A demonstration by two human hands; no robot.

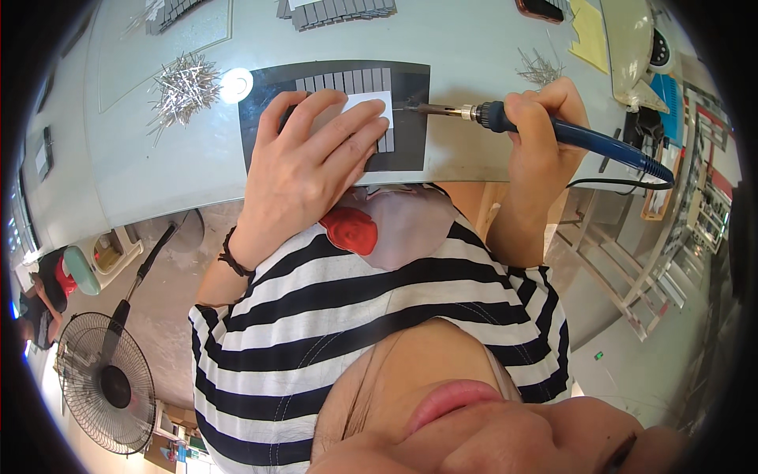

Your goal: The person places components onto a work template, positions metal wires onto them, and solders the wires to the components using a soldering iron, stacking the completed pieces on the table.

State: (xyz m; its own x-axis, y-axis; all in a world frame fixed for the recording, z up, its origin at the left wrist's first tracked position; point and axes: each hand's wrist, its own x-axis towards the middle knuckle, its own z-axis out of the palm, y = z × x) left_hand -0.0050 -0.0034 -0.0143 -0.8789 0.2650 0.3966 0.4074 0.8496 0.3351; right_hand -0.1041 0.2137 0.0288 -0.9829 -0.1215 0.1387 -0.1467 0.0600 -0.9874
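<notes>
Clearly, the right hand (pixel 549 130) grips a blue soldering iron (pixel 596 137), while the loosely open left hand (pixel 304 162) rests on white card (pixel 362 99), grey strips (pixel 347 81) beneath.

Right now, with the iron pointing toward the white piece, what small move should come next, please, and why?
Probably draw the left hand slightly leftward: its fingertips lie on the white piece near the right edge, and the soldering iron in the right hand points toward that same edge. Whether it is hot cannot be seen.
</notes>
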